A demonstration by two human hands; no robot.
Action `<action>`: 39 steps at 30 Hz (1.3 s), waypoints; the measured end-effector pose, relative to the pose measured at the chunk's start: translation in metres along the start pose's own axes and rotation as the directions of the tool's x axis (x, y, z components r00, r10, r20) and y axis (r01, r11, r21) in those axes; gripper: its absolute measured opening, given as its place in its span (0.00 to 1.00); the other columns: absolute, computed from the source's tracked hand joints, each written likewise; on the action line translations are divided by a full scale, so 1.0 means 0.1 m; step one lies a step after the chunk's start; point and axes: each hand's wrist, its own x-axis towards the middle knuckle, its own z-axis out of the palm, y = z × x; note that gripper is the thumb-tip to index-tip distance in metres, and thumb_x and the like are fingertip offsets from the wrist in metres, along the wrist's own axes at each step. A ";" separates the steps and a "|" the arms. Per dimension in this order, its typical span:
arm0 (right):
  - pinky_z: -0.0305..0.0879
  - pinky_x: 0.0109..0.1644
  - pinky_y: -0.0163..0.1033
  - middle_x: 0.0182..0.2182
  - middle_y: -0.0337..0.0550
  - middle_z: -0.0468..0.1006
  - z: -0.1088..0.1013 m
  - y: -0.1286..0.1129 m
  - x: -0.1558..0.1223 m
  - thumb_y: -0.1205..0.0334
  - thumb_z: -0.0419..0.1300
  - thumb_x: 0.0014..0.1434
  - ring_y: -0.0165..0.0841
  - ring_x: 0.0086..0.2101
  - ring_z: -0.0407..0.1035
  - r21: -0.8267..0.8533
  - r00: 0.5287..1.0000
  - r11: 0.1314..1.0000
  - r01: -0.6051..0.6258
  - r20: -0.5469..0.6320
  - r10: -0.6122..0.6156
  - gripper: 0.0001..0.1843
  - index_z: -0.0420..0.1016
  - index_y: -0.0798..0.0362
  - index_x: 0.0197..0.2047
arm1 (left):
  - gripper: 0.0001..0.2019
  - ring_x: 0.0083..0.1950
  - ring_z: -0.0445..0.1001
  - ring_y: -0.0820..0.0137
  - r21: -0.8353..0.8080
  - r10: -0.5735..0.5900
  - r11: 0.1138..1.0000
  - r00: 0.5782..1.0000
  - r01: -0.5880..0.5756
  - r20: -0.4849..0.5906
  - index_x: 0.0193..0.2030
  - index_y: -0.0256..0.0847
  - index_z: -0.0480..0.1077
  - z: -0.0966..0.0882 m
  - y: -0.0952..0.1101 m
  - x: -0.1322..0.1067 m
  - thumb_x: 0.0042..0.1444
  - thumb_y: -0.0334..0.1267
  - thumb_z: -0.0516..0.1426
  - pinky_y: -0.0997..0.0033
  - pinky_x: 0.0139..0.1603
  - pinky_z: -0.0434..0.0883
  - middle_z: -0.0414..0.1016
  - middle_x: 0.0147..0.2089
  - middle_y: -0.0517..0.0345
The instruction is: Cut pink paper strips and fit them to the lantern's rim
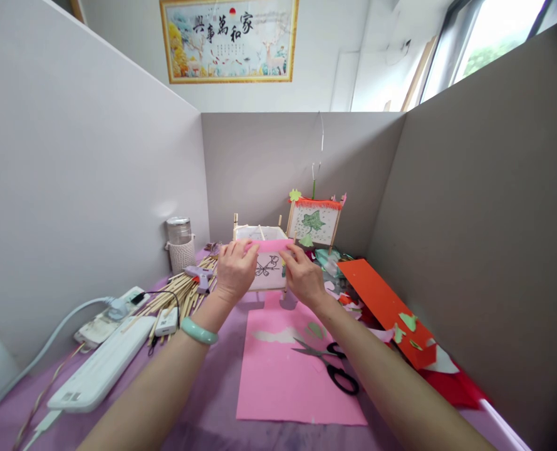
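**A:** Where is the pink paper strip (pixel 272 245) in relation to the paper lantern box (pixel 265 263)?

**B:** It lies along the top edge of the box's near face, just above the butterfly drawing (pixel 266 267). Its long axis runs left to right, level with that rim.

**A:** And the hands?

**B:** One at each end. The left hand (pixel 235 268) has its fingers closed narrowly on the strip's left end, at the box's near left corner. The right hand (pixel 301 275) pinches the right end at the near right corner. Both sit just in front of the box and reach it about equally; neither is clearly nearer.

**A:** What else is around the box?

**B:** Behind it to the right stands a finished lantern with a green leaf (pixel 314 223). In front lies a pink sheet (pixel 282 376) with black-handled scissors (pixel 327 362) on it. To the left are a glue gun (pixel 198 274) and bamboo sticks (pixel 175 297).
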 end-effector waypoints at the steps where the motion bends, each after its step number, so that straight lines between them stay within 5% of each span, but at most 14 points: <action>1: 0.66 0.44 0.36 0.58 0.50 0.63 0.00 0.00 0.00 0.70 0.49 0.60 0.36 0.48 0.66 0.008 1.000 1.000 -0.005 -0.005 0.005 0.22 0.67 0.52 0.57 | 0.15 0.48 0.69 0.59 0.002 -0.008 1.000 1.000 0.008 0.015 0.51 0.42 0.70 0.00 -0.01 0.04 0.61 0.37 0.48 0.59 0.45 0.60 0.71 0.52 0.46; 7: 0.64 0.37 0.35 0.49 0.51 0.69 0.03 0.00 -0.06 0.68 0.50 0.59 0.35 0.41 0.68 0.070 0.996 0.994 -0.089 0.002 0.089 0.21 0.69 0.52 0.55 | 0.15 0.46 0.71 0.61 0.074 -0.010 0.997 0.987 -0.002 0.160 0.51 0.43 0.70 -0.03 -0.01 0.19 0.62 0.37 0.47 0.62 0.39 0.60 0.72 0.53 0.49; 12: 0.63 0.37 0.35 0.41 0.48 0.73 0.08 -0.03 -0.07 0.65 0.51 0.59 0.34 0.36 0.69 0.245 0.958 0.926 -0.288 0.057 0.283 0.16 0.74 0.54 0.47 | 0.13 0.45 0.71 0.61 0.090 -0.034 0.996 0.976 0.015 0.214 0.47 0.42 0.71 -0.03 0.01 0.19 0.61 0.37 0.48 0.63 0.38 0.59 0.74 0.49 0.49; 15: 0.64 0.36 0.36 0.33 0.46 0.75 0.16 -0.05 -0.03 0.63 0.54 0.57 0.33 0.31 0.70 0.419 0.891 0.789 -0.450 0.148 0.430 0.11 0.76 0.55 0.38 | 0.12 0.45 0.71 0.61 0.074 -0.029 0.997 0.976 0.013 0.216 0.46 0.42 0.72 -0.02 0.01 0.17 0.60 0.36 0.50 0.63 0.39 0.60 0.74 0.49 0.49; 20: 0.64 0.26 0.33 0.33 0.44 0.77 0.29 -0.09 -0.02 0.58 0.57 0.53 0.28 0.21 0.69 0.674 0.714 0.344 -0.653 0.398 0.576 0.15 0.73 0.56 0.43 | 0.12 0.44 0.71 0.62 -0.021 -0.042 0.999 0.983 0.047 0.180 0.43 0.42 0.73 -0.04 0.09 0.05 0.61 0.34 0.49 0.63 0.41 0.62 0.75 0.46 0.50; 25: 0.62 0.22 0.30 0.26 0.38 0.76 0.33 -0.10 -0.14 0.65 0.56 0.50 0.27 0.19 0.68 0.689 0.685 0.249 -0.681 0.479 0.549 0.07 0.74 0.55 0.33 | 0.12 0.47 0.71 0.62 -0.127 -0.089 0.984 0.966 0.123 0.243 0.40 0.42 0.74 -0.06 0.32 -0.15 0.60 0.33 0.49 0.63 0.47 0.64 0.73 0.50 0.49; 27: 0.60 0.20 0.29 0.23 0.37 0.76 0.31 -0.09 -0.18 0.67 0.55 0.49 0.27 0.18 0.69 0.665 0.645 0.191 -0.722 0.547 0.534 0.07 0.73 0.54 0.32 | 0.12 0.48 0.71 0.62 -0.156 -0.110 0.972 0.926 0.176 0.362 0.43 0.41 0.73 -0.05 0.41 -0.22 0.59 0.33 0.50 0.64 0.47 0.64 0.74 0.49 0.49; 31: 0.52 0.15 0.28 0.21 0.39 0.76 0.19 -0.13 -0.22 0.69 0.49 0.49 0.31 0.19 0.71 0.608 0.549 0.071 -0.791 0.653 0.522 0.15 0.72 0.56 0.39 | 0.15 0.48 0.71 0.61 -0.180 -0.150 0.929 0.773 0.323 0.616 0.49 0.40 0.71 0.03 0.52 -0.30 0.57 0.38 0.53 0.65 0.44 0.65 0.76 0.45 0.49; 34: 0.51 0.15 0.27 0.22 0.41 0.77 0.00 -0.18 -0.26 0.71 0.49 0.46 0.31 0.22 0.73 0.579 0.496 -0.054 -0.814 0.740 0.455 0.20 0.71 0.56 0.43 | 0.14 0.48 0.71 0.60 -0.201 -0.135 0.916 0.737 0.347 0.662 0.47 0.40 0.72 0.10 0.57 -0.34 0.57 0.41 0.53 0.66 0.43 0.64 0.76 0.44 0.48; 36: 0.53 0.17 0.26 0.24 0.40 0.77 -0.14 -0.21 -0.30 0.72 0.51 0.43 0.30 0.25 0.73 0.579 0.509 -0.092 -0.810 0.773 0.379 0.23 0.71 0.55 0.44 | 0.12 0.44 0.71 0.62 -0.234 -0.110 0.907 0.733 0.350 0.671 0.40 0.39 0.74 0.13 0.60 -0.35 0.57 0.41 0.52 0.68 0.40 0.63 0.76 0.39 0.49; 39: 0.54 0.19 0.26 0.26 0.39 0.78 -0.29 -0.19 -0.39 0.69 0.57 0.43 0.31 0.29 0.74 0.636 0.591 -0.037 -0.771 0.736 0.330 0.21 0.71 0.53 0.44 | 0.15 0.32 0.69 0.67 -0.339 -0.075 0.844 0.717 0.416 0.693 0.31 0.38 0.73 0.14 0.65 -0.33 0.58 0.43 0.50 0.71 0.32 0.59 0.73 0.29 0.53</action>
